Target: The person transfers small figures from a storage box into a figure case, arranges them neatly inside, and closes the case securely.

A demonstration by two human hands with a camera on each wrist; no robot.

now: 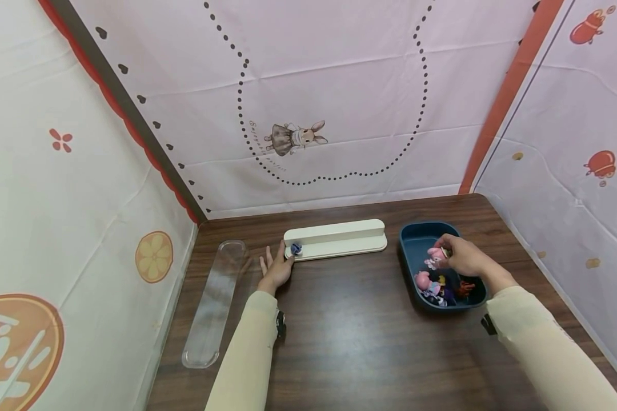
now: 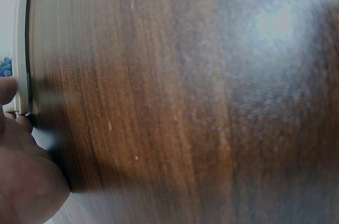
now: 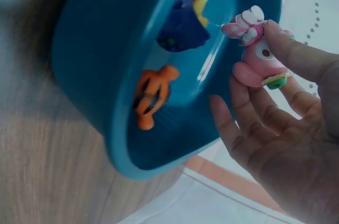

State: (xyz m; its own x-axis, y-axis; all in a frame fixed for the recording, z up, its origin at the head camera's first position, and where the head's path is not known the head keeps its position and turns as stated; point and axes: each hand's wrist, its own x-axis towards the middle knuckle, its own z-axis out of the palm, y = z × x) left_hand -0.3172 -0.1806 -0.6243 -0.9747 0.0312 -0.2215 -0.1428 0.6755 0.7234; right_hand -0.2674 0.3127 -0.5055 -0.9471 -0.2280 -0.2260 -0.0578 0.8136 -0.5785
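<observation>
My right hand [image 1: 464,256] pinches a pink toy figurine [image 3: 259,60] between thumb and fingers, over the dark blue bin [image 1: 408,258]. The figurine has a round eye, a pink-and-white bow and a green-and-yellow detail. In the bin lie another pink figurine [image 1: 423,280], a dark purple figure [image 3: 185,25] and an orange-and-black figure [image 3: 153,94]. My left hand [image 1: 276,270] touches the left end of a cream stepped display stand [image 1: 339,246], fingers spread and thumb at its front edge. Near that thumb, a small blue figure [image 1: 296,249] stands on the lower step.
A long clear plastic cover [image 1: 213,308] lies on the brown wood-grain table [image 1: 339,348], left of my left arm. Patterned cloth walls [image 1: 339,103] enclose the table at the back and both sides. The bin stands near the table's right side.
</observation>
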